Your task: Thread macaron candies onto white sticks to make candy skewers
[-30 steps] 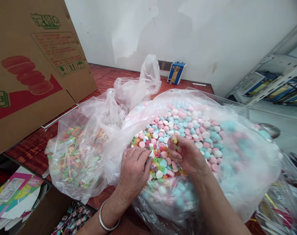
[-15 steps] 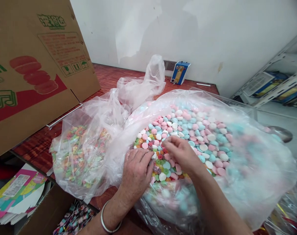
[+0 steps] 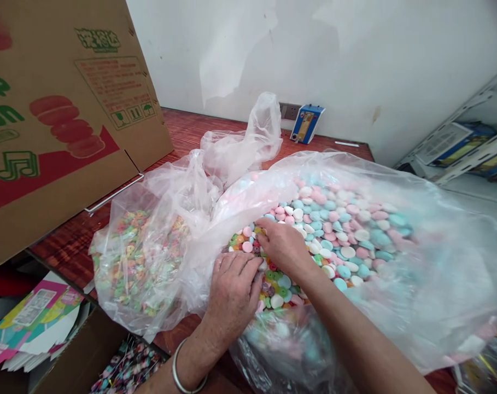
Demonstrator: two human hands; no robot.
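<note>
The large open bag (image 3: 449, 268) of pastel pieces (image 3: 326, 213) lies on the counter (image 3: 191, 123). At its left part, the left hand (image 3: 237, 280) rests, fingers bent close together; the right hand (image 3: 285, 243) dips into the pieces, fingers curled. I cannot tell whether either pinches anything. Left of the bag sits a smaller bag (image 3: 127, 273).
</note>
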